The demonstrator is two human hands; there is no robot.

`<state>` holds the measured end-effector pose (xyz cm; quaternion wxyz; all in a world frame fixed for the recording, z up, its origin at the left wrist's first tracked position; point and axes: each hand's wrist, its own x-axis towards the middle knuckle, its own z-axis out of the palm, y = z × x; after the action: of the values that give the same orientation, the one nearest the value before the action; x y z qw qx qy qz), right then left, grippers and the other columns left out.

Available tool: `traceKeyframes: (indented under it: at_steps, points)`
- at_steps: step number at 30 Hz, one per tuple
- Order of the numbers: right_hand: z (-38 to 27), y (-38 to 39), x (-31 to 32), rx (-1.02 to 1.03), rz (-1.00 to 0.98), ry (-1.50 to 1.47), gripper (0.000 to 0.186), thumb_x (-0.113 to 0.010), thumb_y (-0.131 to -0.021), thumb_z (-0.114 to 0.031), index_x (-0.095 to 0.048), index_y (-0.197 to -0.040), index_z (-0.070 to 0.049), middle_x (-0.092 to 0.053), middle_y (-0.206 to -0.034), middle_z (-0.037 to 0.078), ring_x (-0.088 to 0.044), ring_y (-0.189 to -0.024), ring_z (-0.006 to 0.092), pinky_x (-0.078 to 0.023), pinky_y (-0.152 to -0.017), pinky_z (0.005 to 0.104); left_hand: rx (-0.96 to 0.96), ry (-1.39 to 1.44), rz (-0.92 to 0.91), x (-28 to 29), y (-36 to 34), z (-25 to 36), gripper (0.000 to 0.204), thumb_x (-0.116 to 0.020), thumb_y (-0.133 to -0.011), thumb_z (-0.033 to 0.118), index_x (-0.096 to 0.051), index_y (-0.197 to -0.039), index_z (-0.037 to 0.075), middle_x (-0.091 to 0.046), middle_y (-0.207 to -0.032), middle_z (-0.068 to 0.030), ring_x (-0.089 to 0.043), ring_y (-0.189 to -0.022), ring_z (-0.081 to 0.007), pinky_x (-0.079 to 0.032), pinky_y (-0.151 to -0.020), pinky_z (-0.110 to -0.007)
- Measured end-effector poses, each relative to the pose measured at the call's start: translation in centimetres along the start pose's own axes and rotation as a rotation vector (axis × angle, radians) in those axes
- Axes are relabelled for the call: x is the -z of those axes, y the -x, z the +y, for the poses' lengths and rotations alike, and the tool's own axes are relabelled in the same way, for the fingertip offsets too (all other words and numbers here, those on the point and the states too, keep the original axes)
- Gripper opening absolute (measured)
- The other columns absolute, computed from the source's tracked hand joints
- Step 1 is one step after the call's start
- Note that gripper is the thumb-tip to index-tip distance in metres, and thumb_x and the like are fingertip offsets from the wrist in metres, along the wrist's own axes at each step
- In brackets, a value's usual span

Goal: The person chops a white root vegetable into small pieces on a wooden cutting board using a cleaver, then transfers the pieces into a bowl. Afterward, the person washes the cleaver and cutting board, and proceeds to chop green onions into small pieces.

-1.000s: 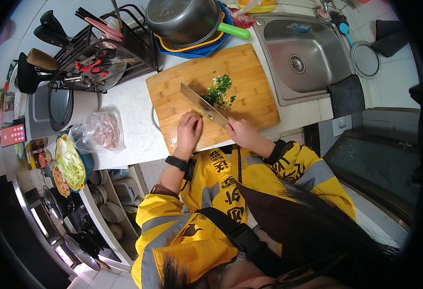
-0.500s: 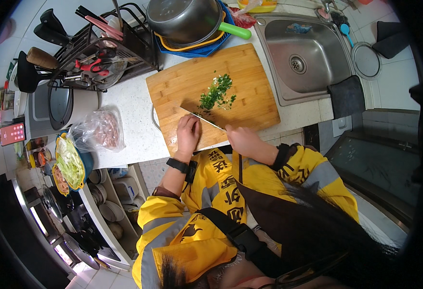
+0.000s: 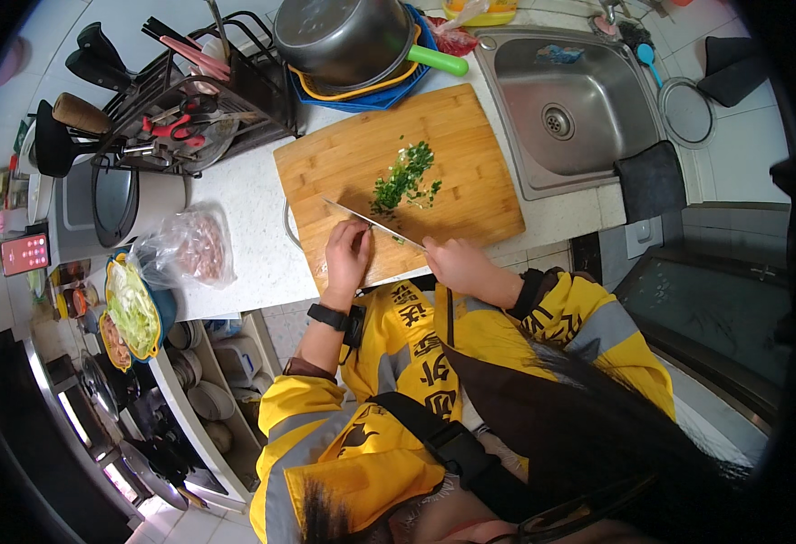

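Note:
A kitchen knife (image 3: 362, 217) is in my right hand (image 3: 461, 266), its fingers wrapped round the handle at the near edge of the wooden cutting board (image 3: 461, 118). The blade points left and slightly away from me, low over the board. My left hand (image 3: 347, 252) rests on the board with curled fingers, the fingertips right beside the blade. What those fingers press on is too small and hidden to make out. Beyond the blade lies a loose heap of chopped green onion (image 3: 407, 178), with a few bits near the knife.
Right of the board is a steel sink (image 3: 588, 109). Behind it, a dark pot (image 3: 344, 41) with a green handle sits on stacked baskets. A dish rack (image 3: 262, 109) with utensils stands at the back left, a bag of meat (image 3: 200, 247) left, and a basket of cut greens (image 3: 135, 308) beyond.
The knife's tip has swung left, and the blade sits at a slightly different angle. My left hand has shifted a little to the left. The green onion heap looks the same.

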<state>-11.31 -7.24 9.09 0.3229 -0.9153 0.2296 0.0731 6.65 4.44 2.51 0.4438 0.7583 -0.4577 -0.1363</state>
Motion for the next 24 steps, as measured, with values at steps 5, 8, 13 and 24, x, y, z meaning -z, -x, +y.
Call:
traceKeyframes:
  at_steps: [5, 8, 13, 24]
  points:
    - [0.0, -1.5, -0.8, 0.001, 0.062, -0.137, 0.013, -0.046, -0.085, -0.013, -0.048, -0.085, 0.000, -0.058, -0.064, 0.022, -0.058, -0.062, 0.0410, -0.046, -0.054, 0.0482, -0.091, -0.091, -0.042, 0.0, -0.3, 0.2, 0.008, -0.059, -0.077, -0.002, -0.060, -0.084, 0.001, -0.060, -0.086, -0.0133, -0.059, -0.080, -0.0294, -0.048, -0.070, -0.033]
    - [0.6, -1.8, -0.4, -0.006, 0.151, -0.239, 0.015, -0.046, -0.085, -0.014, -0.049, -0.085, 0.001, -0.058, -0.065, 0.022, -0.058, -0.062, 0.0412, -0.045, -0.056, 0.0488, -0.072, -0.011, -0.019, 0.2, -0.6, 0.2, 0.008, -0.058, -0.079, -0.001, -0.060, -0.086, 0.000, -0.061, -0.088, -0.0134, -0.060, -0.080, -0.0299, -0.049, -0.070, -0.033]
    - [0.9, -0.8, 0.1, -0.055, 0.011, -0.234, 0.018, -0.046, -0.086, -0.017, -0.050, -0.087, 0.000, -0.058, -0.065, 0.021, -0.058, -0.063, 0.0406, -0.045, -0.058, 0.0492, 0.150, 0.061, 0.162, 2.2, -0.4, -0.6, 0.008, -0.056, -0.082, 0.000, -0.060, -0.089, 0.000, -0.063, -0.086, -0.0125, -0.062, -0.078, -0.0249, -0.049, -0.070, -0.030]
    - [3.9, -2.4, 2.1, -0.139, 0.062, -0.249, 0.019, -0.050, -0.085, -0.017, -0.055, -0.084, 0.000, -0.060, -0.070, 0.022, -0.059, -0.067, 0.0391, -0.047, -0.062, 0.0472, 0.200, 0.005, 0.188, 2.9, 0.1, -0.4, 0.012, -0.057, -0.084, 0.003, -0.059, -0.095, -0.001, -0.060, -0.080, -0.0117, -0.059, -0.071, -0.0205, -0.048, -0.066, -0.029]
